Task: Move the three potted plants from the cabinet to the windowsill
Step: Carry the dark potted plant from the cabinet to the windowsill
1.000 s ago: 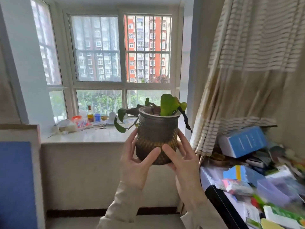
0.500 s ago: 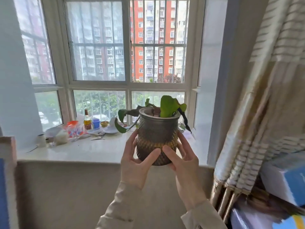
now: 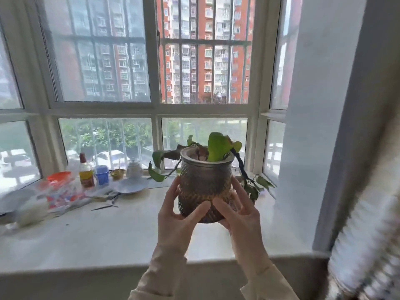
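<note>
I hold a potted plant in the air above the white windowsill. Its pot is brown textured glass with a metal rim, and green leaves and a dark drooping stem spill over the top. My left hand grips the pot's left side and my right hand cups its right side and base. Behind the pot, at the sill's right end, leaves of another plant show; its pot is hidden.
The sill's left part holds a sauce bottle, a blue cup, a white teapot, a plate, scissors and bags. A white wall and striped curtain close the right side.
I have stepped closer to the window with the pot held the same way. The sill now fills the lower view, and the cluttered cabinet on the right has dropped out of sight.
</note>
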